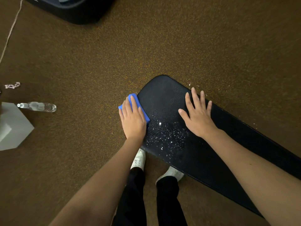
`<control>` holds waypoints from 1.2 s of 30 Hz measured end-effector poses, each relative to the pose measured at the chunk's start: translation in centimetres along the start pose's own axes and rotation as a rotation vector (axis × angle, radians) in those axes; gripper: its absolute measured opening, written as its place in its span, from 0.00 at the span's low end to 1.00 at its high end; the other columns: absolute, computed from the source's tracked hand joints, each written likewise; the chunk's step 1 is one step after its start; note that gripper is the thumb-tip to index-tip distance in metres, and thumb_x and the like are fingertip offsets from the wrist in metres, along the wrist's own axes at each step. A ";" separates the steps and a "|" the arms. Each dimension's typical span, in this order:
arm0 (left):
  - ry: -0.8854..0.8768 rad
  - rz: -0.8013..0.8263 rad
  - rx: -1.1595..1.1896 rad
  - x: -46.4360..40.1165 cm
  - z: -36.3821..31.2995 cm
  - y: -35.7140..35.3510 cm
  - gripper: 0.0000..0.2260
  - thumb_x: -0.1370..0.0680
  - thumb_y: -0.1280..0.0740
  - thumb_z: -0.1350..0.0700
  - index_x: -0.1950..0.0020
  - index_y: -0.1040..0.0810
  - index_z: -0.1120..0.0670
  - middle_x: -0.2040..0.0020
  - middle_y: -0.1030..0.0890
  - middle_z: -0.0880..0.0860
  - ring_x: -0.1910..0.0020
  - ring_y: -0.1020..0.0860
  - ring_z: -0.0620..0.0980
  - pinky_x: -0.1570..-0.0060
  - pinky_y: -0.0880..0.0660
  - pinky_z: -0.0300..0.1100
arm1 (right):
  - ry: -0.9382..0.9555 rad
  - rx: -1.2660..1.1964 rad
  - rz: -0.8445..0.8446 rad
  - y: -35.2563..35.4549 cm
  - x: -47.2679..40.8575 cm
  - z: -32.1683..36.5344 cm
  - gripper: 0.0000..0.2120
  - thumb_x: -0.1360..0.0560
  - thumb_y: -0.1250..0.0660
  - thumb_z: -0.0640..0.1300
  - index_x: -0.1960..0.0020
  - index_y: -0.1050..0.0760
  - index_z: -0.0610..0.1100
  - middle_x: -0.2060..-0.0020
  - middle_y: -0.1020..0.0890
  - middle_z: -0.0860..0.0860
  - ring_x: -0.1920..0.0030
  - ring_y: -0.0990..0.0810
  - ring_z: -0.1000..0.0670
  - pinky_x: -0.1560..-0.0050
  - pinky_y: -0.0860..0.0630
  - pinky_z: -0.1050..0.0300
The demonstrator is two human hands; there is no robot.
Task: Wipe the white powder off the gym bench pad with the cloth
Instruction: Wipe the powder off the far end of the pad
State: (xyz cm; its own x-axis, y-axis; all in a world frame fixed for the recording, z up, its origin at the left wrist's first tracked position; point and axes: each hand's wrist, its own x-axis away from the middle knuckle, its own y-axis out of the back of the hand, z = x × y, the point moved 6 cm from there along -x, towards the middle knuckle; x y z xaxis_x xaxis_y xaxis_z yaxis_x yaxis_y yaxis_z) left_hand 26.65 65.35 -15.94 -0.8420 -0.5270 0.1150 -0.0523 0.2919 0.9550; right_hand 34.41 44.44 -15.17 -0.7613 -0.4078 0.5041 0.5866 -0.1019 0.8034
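- At centre frame, on the black bench pad (164,98): white powder (167,136) lies as scattered specks across the mid-width of the pad, between the two hands, reaching toward the pad's near edge. A few specks also lie on the floor past the pad's far-right edge.
- Cloth (132,99): blue, folded, at the pad's left edge, partly overhanging it. Sits just left of and beyond the powder patch, approx. touching its margin.
- Left hand (133,118): flat on top of the cloth, fingers straight, pressing it down. No pinch or wrap seen; hold is by pressure only.
- Right hand (197,115): flat on bare pad, fingers spread, palm down, holding nothing. Sits right of the powder; heel is close to the specks.
- Task status (est.): wiping in progress, not complete; far end of the pad looks clean, mid section does not.
- Risk 1: cloth held by pressure only and half off the edge, so a light stroke may slip it off the pad or out from under the palm.
- Risk 2: a stroke toward the near edge would push powder onto the shoes (138,158) below.
- Risk 3: right palm or wrist may smear specks if it shifts left.
- Risk 4: textured pad surface may trap grains; one pass is prob. not enough.
- Surroundings: speckled brown floor (97,62); water bottle (38,106) lying on its side far left, beside a grey block (14,126); dark object (73,8) at far top; thin cord (11,30) at left.
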 end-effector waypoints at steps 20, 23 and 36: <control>-0.679 0.200 -0.250 -0.2 -4.0 -0.6 0.23 0.19 0.55 0.52 0.25 0.46 0.57 0.24 0.44 0.57 0.25 0.47 0.55 0.29 0.45 0.57 | -0.193 -0.022 -0.080 -2.5 6.4 -0.6 0.33 0.22 0.55 0.59 0.23 0.53 0.43 0.24 0.62 0.44 0.26 0.65 0.41 0.28 0.58 0.40; -0.669 0.229 -0.225 -0.4 -2.5 -0.3 0.23 0.19 0.55 0.52 0.24 0.46 0.56 0.24 0.44 0.56 0.25 0.48 0.53 0.28 0.46 0.55 | -0.237 -0.082 -0.114 -2.2 6.4 -0.8 0.32 0.22 0.53 0.57 0.24 0.52 0.41 0.24 0.61 0.43 0.26 0.64 0.41 0.27 0.56 0.42; -0.914 0.232 -0.341 -2.5 -10.0 -2.2 0.24 0.19 0.58 0.52 0.24 0.48 0.57 0.24 0.45 0.57 0.25 0.48 0.54 0.28 0.50 0.55 | -0.316 -0.180 -0.149 -1.9 6.6 -0.8 0.31 0.20 0.51 0.55 0.24 0.54 0.41 0.24 0.61 0.44 0.25 0.64 0.43 0.26 0.57 0.45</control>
State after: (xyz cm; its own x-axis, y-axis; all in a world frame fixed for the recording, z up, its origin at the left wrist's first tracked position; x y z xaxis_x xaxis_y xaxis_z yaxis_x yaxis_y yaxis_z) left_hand 34.22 57.98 -15.58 -0.9087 0.3711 0.1910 0.2018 -0.0102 0.9794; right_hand 28.50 41.22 -13.66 -0.8727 -0.0802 0.4817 0.4813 -0.3077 0.8208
